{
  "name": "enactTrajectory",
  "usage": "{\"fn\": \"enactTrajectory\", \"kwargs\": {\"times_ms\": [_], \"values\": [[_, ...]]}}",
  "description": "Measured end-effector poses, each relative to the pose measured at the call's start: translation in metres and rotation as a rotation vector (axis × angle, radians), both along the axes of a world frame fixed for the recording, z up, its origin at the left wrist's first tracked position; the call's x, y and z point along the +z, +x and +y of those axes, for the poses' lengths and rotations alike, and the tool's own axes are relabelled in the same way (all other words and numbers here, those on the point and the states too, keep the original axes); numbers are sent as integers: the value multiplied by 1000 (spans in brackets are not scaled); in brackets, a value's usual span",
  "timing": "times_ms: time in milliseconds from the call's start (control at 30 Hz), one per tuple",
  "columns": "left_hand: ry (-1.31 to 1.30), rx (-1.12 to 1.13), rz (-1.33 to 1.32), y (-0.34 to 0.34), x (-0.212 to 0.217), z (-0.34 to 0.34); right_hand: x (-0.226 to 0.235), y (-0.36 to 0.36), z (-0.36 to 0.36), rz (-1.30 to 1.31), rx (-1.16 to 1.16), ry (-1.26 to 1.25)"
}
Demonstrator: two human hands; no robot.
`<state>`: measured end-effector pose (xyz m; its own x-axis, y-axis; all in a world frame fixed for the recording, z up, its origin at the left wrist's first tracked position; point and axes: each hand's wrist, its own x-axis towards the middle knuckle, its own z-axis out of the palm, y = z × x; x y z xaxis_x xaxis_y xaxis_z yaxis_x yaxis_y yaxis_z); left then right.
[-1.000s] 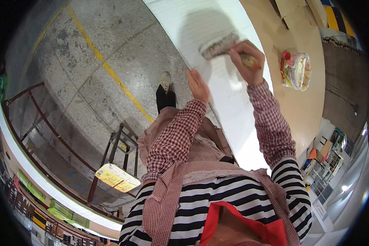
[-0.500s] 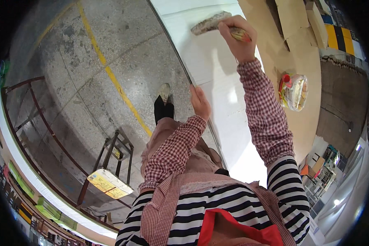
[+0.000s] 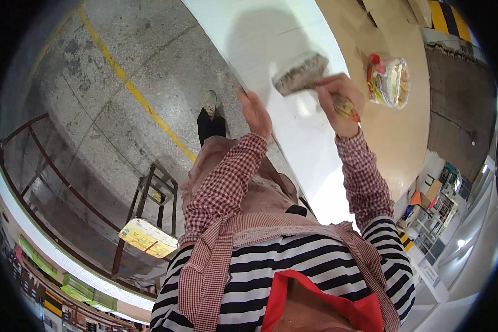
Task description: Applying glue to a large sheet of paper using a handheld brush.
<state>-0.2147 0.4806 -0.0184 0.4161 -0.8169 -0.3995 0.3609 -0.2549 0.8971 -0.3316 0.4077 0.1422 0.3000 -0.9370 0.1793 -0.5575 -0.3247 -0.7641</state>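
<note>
Broad brush point(image 3: 300, 74) over a long white panel point(image 3: 312, 152), seen from the worker's head. Compared with half a second earlier, the brush sits nearer the body and closer to the left hand point(image 3: 255, 113), having come back from the panel's far part; this is best read as the return part of a back-and-forth pass, with the white surface still being worked. The brush head is blurred, so its contact with the panel cannot be confirmed.

The right hand point(image 3: 332, 110) is closed around the brush handle point(image 3: 346, 108), whose red-tipped end slants toward the body while the wide head points away and to the left. The right forearm, in a checked sleeve point(image 3: 365, 177), reaches forward across the panel. The left hand is at the panel's left edge, fingers close together and pointing forward; whether they pinch that edge or only rest there cannot be told. To the right, on a tan board point(image 3: 398, 135), stands a clear plastic container point(image 3: 393, 83), apart from both hands
</note>
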Motion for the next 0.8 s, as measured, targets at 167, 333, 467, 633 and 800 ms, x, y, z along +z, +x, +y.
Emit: {"fn": "enactTrajectory", "kwargs": {"times_ms": [167,333,467,633,800], "values": [[136,-55,-118,-13,-3,6,-13,11,-11,-35,18,-6],[94,0,-204,-10,-20,6,-24,-34,46,16,15,46],[41,35,-330,-14,-18,8,-10,-28,40,40,-40,-7],[84,-45,-228,-18,-8,3,-22,-21,17,-83,-37,-45],[93,-70,-269,-9,-19,6,-16,-58,68,40,33,55]]}}
